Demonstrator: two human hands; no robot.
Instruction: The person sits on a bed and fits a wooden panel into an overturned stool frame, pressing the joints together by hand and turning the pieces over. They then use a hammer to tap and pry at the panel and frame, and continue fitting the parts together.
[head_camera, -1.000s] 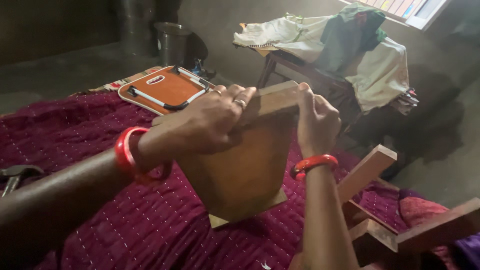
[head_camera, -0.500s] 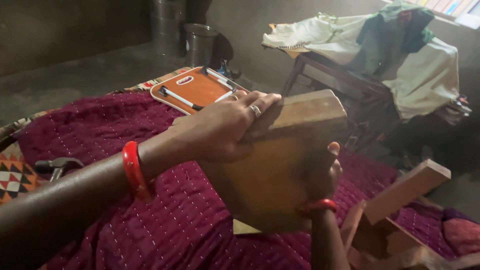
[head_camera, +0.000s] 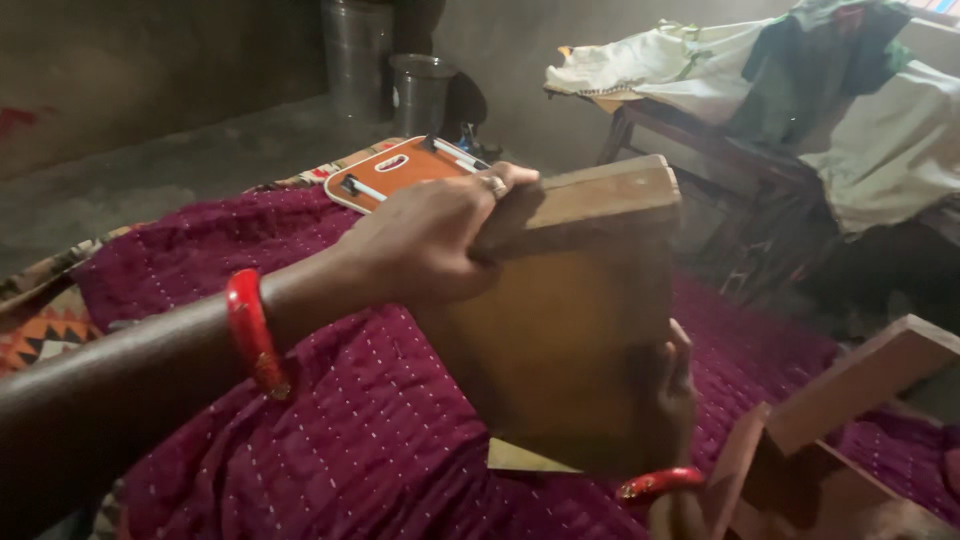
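Observation:
A brown wooden board piece (head_camera: 560, 340) with a thick top edge stands upright over a maroon quilt (head_camera: 340, 430). My left hand (head_camera: 430, 240) grips its top edge from the left, a red bangle on the wrist. My right hand (head_camera: 668, 400) holds the board's lower right side from behind, mostly hidden by the wood; a red bangle shows at that wrist. A wooden frame piece (head_camera: 830, 430) lies at the lower right, next to my right hand.
An orange flat case (head_camera: 400, 170) lies on the quilt's far edge. Two metal containers (head_camera: 385, 75) stand on the floor behind it. A wooden table (head_camera: 700, 140) draped with white and green cloths is at the upper right. Patterned fabric (head_camera: 45, 320) lies at the left.
My right hand slid from the board's top edge down to its lower right side. The board tilted and came closer to the camera, and the view shifted right.

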